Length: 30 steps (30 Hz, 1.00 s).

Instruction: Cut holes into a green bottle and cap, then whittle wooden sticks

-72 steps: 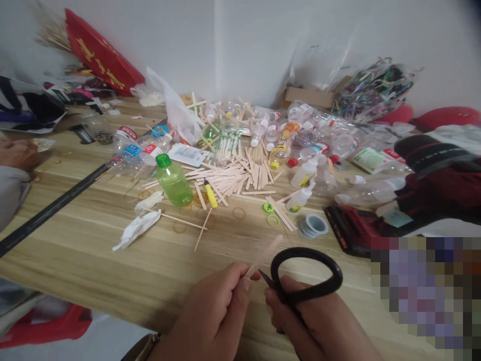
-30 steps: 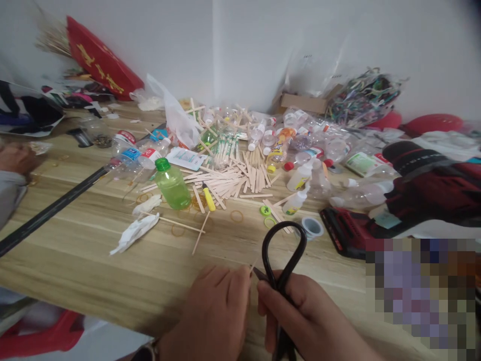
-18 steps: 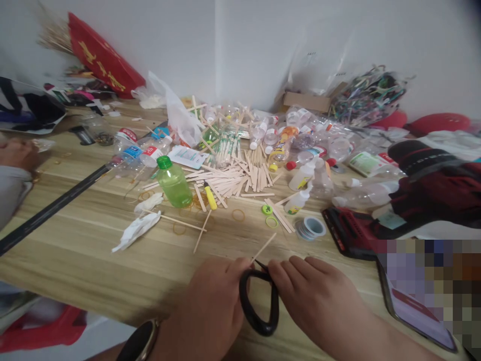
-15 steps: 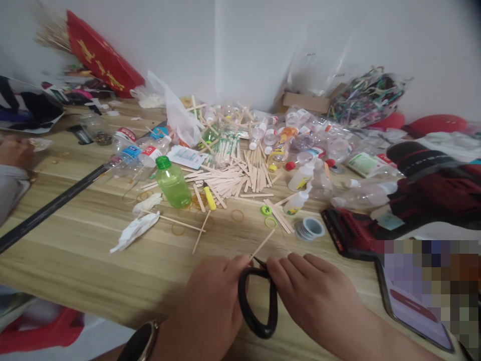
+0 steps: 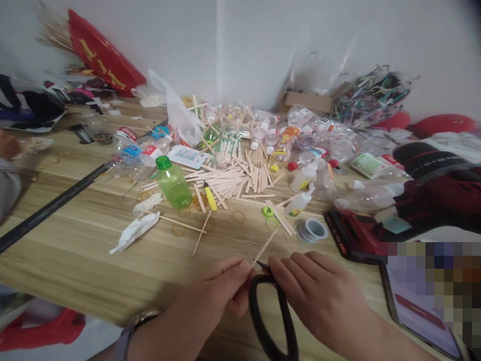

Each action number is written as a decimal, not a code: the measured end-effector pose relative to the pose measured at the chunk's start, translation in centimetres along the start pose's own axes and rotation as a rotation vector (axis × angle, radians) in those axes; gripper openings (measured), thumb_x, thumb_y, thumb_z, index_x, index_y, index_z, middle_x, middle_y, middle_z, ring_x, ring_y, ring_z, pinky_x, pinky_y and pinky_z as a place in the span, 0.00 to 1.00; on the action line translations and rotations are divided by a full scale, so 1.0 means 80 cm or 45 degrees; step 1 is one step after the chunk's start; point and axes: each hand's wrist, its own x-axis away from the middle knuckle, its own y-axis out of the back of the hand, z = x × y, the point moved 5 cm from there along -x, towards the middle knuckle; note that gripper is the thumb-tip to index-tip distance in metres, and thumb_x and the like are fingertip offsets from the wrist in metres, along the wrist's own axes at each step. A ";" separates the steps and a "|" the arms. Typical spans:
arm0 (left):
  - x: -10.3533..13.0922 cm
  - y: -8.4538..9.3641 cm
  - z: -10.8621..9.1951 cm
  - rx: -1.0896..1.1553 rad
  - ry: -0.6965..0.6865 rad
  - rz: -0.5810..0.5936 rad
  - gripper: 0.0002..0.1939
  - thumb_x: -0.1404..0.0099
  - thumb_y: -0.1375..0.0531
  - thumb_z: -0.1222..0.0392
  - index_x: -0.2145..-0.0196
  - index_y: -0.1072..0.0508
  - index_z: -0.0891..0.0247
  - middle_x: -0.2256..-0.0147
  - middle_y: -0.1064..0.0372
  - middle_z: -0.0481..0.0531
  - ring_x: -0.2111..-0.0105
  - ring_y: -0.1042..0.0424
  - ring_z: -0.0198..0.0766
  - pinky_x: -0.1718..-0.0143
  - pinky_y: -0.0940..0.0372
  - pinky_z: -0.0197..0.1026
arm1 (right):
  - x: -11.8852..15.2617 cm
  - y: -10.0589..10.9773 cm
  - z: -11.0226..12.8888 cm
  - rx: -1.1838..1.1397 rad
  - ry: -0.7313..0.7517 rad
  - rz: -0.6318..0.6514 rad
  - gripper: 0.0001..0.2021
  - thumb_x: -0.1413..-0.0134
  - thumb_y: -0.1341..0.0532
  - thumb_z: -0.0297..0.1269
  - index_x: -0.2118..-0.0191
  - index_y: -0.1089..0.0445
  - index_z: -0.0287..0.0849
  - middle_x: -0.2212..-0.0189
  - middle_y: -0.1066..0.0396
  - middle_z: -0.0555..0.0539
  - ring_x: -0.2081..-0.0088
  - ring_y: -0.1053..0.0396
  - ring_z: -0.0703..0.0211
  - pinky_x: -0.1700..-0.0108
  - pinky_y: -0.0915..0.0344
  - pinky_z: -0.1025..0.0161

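My left hand is closed, pinching a thin wooden stick that points up and to the right. Black-handled scissors are in my right hand, whose fingers wrap around the blade end. One large handle loop hangs down between my hands, and a dark tip shows beside the stick; most of the blades are hidden. Just beyond, two sticks cross on the table, one of them a long wooden stick. A green bottle cap and its ring lie past the stick's far end.
A green bottle stands left of a pile of flat wooden sticks. White gloves lie at left, a wire spool at right. A red power drill and a phone are far right. Another person's hand is at left.
The scissors' handle loop has swung down and to the right, away from my left hand. My left thumb now shows more clearly on the stick. The other person's hand has drawn back left.
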 end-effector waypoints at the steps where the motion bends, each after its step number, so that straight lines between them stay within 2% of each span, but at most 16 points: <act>1: -0.001 -0.001 0.000 0.048 -0.002 0.042 0.22 0.31 0.53 0.43 0.73 0.34 0.60 0.77 0.42 0.45 0.75 0.41 0.34 0.72 0.41 0.36 | 0.000 -0.001 -0.002 -0.117 -0.072 -0.019 0.16 0.35 0.56 0.24 0.66 0.33 0.38 0.79 0.34 0.50 0.77 0.37 0.62 0.72 0.46 0.62; 3: -0.003 -0.003 -0.002 0.117 -0.042 0.157 0.22 0.31 0.52 0.42 0.73 0.37 0.61 0.77 0.45 0.44 0.75 0.45 0.32 0.72 0.44 0.35 | 0.003 -0.005 -0.005 -0.431 -0.269 -0.009 0.15 0.34 0.52 0.27 0.71 0.35 0.40 0.80 0.35 0.52 0.78 0.37 0.65 0.74 0.44 0.66; 6: -0.005 -0.007 -0.001 0.152 -0.131 0.289 0.21 0.30 0.51 0.43 0.73 0.39 0.61 0.77 0.46 0.43 0.75 0.48 0.31 0.72 0.48 0.35 | 0.008 -0.019 -0.004 -0.975 -0.581 0.145 0.16 0.34 0.49 0.31 0.75 0.35 0.41 0.79 0.34 0.54 0.77 0.35 0.69 0.74 0.41 0.72; 9: -0.004 -0.016 0.003 0.385 -0.087 0.395 0.19 0.31 0.49 0.44 0.72 0.39 0.62 0.77 0.48 0.43 0.76 0.50 0.30 0.74 0.52 0.35 | 0.012 -0.022 0.003 -1.322 -0.713 0.212 0.21 0.33 0.51 0.34 0.76 0.31 0.42 0.77 0.31 0.53 0.75 0.32 0.71 0.74 0.39 0.75; 12: -0.002 -0.020 0.002 0.825 0.012 0.466 0.18 0.32 0.47 0.46 0.73 0.40 0.62 0.79 0.51 0.41 0.78 0.51 0.29 0.73 0.49 0.32 | 0.017 -0.013 0.003 -1.207 -0.681 0.135 0.19 0.33 0.51 0.36 0.75 0.32 0.41 0.78 0.32 0.52 0.77 0.33 0.69 0.75 0.40 0.74; 14: -0.003 -0.009 -0.002 1.057 -0.018 0.384 0.18 0.33 0.45 0.46 0.73 0.42 0.60 0.84 0.58 0.38 0.81 0.55 0.29 0.76 0.48 0.32 | 0.022 -0.004 0.001 -0.975 -0.635 0.107 0.17 0.33 0.49 0.35 0.73 0.32 0.41 0.79 0.33 0.51 0.77 0.34 0.67 0.74 0.39 0.72; 15: -0.004 0.000 -0.004 1.079 -0.072 0.286 0.17 0.33 0.45 0.46 0.73 0.42 0.59 0.85 0.61 0.38 0.82 0.58 0.29 0.77 0.49 0.31 | 0.025 0.000 0.000 -0.879 -0.620 0.101 0.16 0.34 0.49 0.35 0.73 0.33 0.41 0.79 0.34 0.51 0.77 0.35 0.67 0.74 0.39 0.71; 16: -0.004 0.008 -0.004 1.019 -0.108 0.190 0.17 0.34 0.44 0.46 0.72 0.41 0.59 0.85 0.61 0.37 0.83 0.59 0.29 0.79 0.51 0.31 | 0.028 0.003 -0.002 -0.825 -0.619 0.106 0.16 0.33 0.49 0.35 0.73 0.33 0.41 0.79 0.35 0.52 0.78 0.35 0.68 0.75 0.40 0.71; 18: -0.003 0.014 -0.001 0.695 -0.109 0.114 0.15 0.33 0.45 0.45 0.66 0.35 0.60 0.85 0.55 0.37 0.84 0.58 0.28 0.80 0.56 0.32 | 0.030 0.006 -0.005 -0.781 -0.629 0.123 0.17 0.33 0.50 0.34 0.74 0.35 0.41 0.81 0.36 0.53 0.79 0.37 0.69 0.77 0.42 0.71; 20: 0.000 0.010 0.006 0.365 -0.048 0.137 0.20 0.32 0.47 0.43 0.55 0.33 0.63 0.84 0.50 0.37 0.84 0.55 0.27 0.81 0.57 0.33 | 0.028 0.007 -0.006 -0.726 -0.616 0.122 0.17 0.33 0.50 0.35 0.75 0.37 0.42 0.81 0.38 0.53 0.80 0.38 0.68 0.77 0.43 0.70; 22: 0.004 0.004 0.012 0.189 -0.004 0.152 0.25 0.32 0.49 0.41 0.48 0.35 0.64 0.83 0.50 0.38 0.83 0.54 0.28 0.81 0.57 0.33 | 0.025 0.004 -0.006 -0.694 -0.600 0.125 0.17 0.33 0.50 0.36 0.74 0.37 0.42 0.80 0.37 0.53 0.79 0.37 0.67 0.76 0.42 0.70; 24: 0.007 0.002 0.012 0.075 -0.026 0.105 0.24 0.31 0.50 0.42 0.49 0.33 0.63 0.81 0.49 0.39 0.81 0.51 0.29 0.80 0.55 0.33 | 0.024 -0.003 -0.004 -0.725 -0.621 0.158 0.16 0.33 0.50 0.35 0.73 0.37 0.43 0.79 0.35 0.54 0.78 0.36 0.68 0.76 0.42 0.71; 27: 0.009 0.004 0.005 -0.154 -0.143 0.013 0.18 0.29 0.51 0.46 0.55 0.30 0.61 0.75 0.37 0.43 0.75 0.40 0.30 0.74 0.46 0.33 | 0.026 -0.014 0.002 -0.788 -0.646 0.264 0.15 0.32 0.50 0.36 0.71 0.38 0.43 0.79 0.34 0.54 0.78 0.35 0.68 0.77 0.42 0.72; 30: 0.010 0.007 0.000 -0.372 -0.183 -0.062 0.17 0.29 0.53 0.48 0.60 0.30 0.60 0.71 0.30 0.45 0.69 0.33 0.34 0.68 0.43 0.35 | 0.028 -0.021 0.009 -0.788 -0.651 0.347 0.15 0.32 0.51 0.37 0.71 0.37 0.43 0.79 0.33 0.54 0.80 0.35 0.69 0.78 0.43 0.72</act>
